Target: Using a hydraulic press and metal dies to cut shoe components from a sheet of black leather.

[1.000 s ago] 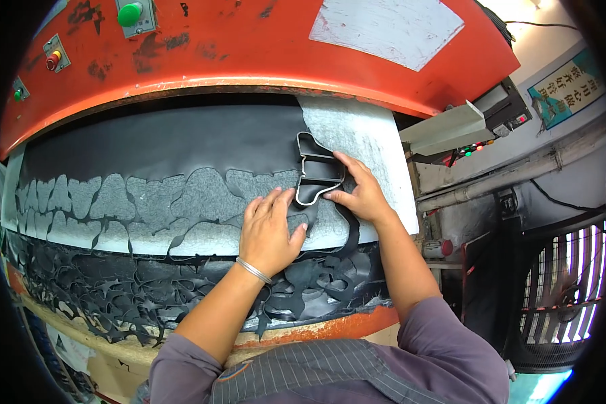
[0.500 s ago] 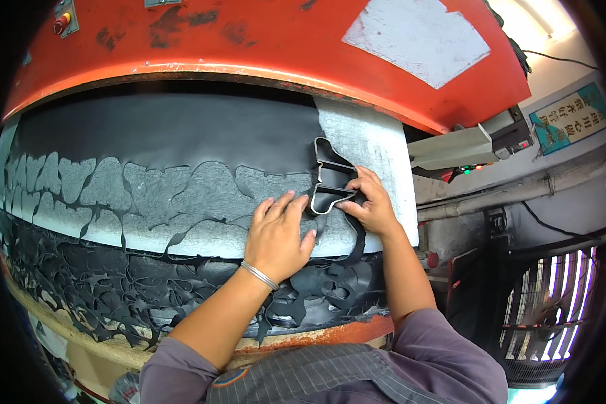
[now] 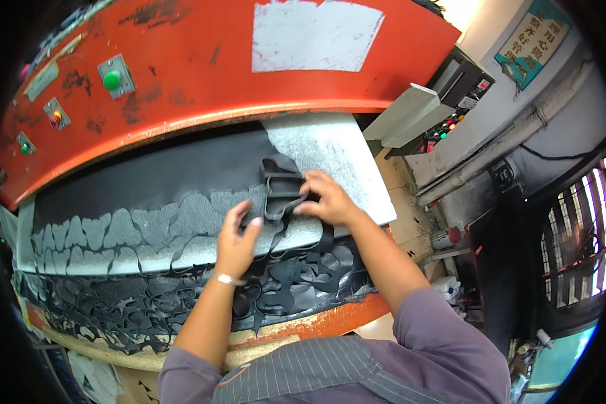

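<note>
A metal cutting die [image 3: 284, 176] with a curved outline and crossbars rests on the right end of a black sheet [image 3: 161, 168], partly over the pale cutting board [image 3: 337, 145]. My right hand [image 3: 330, 200] grips the die's right side, thumb and fingers closed on its wall. To the left of the die, my left hand [image 3: 237, 239] is held with thumb and fingers apart and nothing in it. Thin strips of cut black sheet [image 3: 131, 229] outline rows of cut-out shapes along the sheet's near edge.
An orange press beam [image 3: 209, 81] with push buttons [image 3: 112, 80] spans the far side. Tangled black scraps [image 3: 128, 303] lie along the board's near edge. At the right stand a control box [image 3: 461, 81] with lit buttons, a wall pipe [image 3: 485, 161] and a dark fan [image 3: 572, 236].
The view has turned, bringing push buttons into sight at the left. My left hand has drawn away from the die with its thumb spread. My right hand still holds the die.
</note>
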`<state>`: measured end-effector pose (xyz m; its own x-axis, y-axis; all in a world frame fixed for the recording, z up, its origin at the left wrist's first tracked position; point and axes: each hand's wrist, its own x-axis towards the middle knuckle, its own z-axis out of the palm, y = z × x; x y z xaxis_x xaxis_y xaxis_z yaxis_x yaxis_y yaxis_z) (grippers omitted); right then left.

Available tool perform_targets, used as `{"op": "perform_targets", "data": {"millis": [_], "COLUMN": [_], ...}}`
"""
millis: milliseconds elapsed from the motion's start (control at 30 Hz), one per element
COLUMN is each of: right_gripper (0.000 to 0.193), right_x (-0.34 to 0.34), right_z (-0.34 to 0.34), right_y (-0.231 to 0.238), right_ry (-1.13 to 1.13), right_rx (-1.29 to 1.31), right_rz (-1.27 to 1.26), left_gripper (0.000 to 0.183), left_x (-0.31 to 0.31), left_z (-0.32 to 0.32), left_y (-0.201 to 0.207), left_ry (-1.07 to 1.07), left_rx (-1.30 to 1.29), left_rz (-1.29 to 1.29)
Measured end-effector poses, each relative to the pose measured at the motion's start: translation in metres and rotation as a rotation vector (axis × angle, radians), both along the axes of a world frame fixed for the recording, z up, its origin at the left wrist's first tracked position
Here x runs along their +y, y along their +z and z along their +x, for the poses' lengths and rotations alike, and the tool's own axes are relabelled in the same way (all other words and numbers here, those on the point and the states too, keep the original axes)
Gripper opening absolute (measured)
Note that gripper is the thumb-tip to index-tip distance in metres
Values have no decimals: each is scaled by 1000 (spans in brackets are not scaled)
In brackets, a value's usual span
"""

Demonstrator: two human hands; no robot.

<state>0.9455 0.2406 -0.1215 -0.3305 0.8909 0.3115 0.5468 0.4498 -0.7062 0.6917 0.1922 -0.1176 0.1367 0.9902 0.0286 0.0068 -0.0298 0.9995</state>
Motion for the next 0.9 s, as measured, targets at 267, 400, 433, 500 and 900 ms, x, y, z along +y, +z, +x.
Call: {"op": "perform_targets", "data": {"millis": [267, 400, 433, 500, 900], "right_gripper": [50, 77, 75, 73, 68], "right_x": [-97, -118, -120, -121, -146], "right_z": [-83, -97, -100, -104, -141], "right_y": [35, 41, 52, 58, 32], "right_ry": [386, 590, 628, 671, 420], "right_rx": [199, 179, 207, 233, -129], "right_rz": [-27, -237, -292, -346, -537], "left_gripper": [52, 43, 51, 56, 54], "left_x": [-84, -108, -111, -116, -155], "left_z": [-25, -25, -28, -31, -81], "left_y": [45, 46, 45, 47, 28], "left_ry": [-13, 93, 114, 99, 414], "left_rx": [-847, -569, -552, -478, 506], "left_rz": [-357, -123, -129, -110, -168]}}
